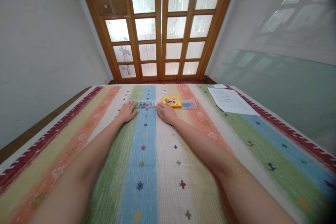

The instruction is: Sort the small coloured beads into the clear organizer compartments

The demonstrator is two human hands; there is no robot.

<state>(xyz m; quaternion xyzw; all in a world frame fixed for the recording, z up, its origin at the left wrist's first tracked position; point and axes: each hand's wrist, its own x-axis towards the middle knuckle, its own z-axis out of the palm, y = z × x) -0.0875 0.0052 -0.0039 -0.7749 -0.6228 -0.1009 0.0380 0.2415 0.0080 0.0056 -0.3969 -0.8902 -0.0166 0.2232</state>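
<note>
- Head view, left hand (127, 112): palm down, fingers extended forward, thumb spread inward; set at the left end of the dark-filled box; no closed grip seen, and fingertip contact cannot be told.
- Head view, right hand (166, 113): palm down, fingers nearly straight and close together; set at the dark-filled box's right end and the yellow box's near left corner; nothing seen grasped; contact cannot be told.
- Clear box with small dark pieces (145, 104): lying between the two hands, long axis running left to right, across the line of the forearms; each hand about equally near, one at either end.
- Yellow box (172, 102): lying flat, just beyond and to the right of the right hand's fingers; right hand the nearer.
- Clear box with blue pieces (187, 104): just beside the yellow box, on its right; right hand the nearer.
- Tabletop (105, 182): dressed in a striped cloth (170, 140).
- Paper sheet (231, 100): lying flat, far right, well apart from both hands.
- Wooden doors (159, 24): paned, beyond the far edge.
</note>
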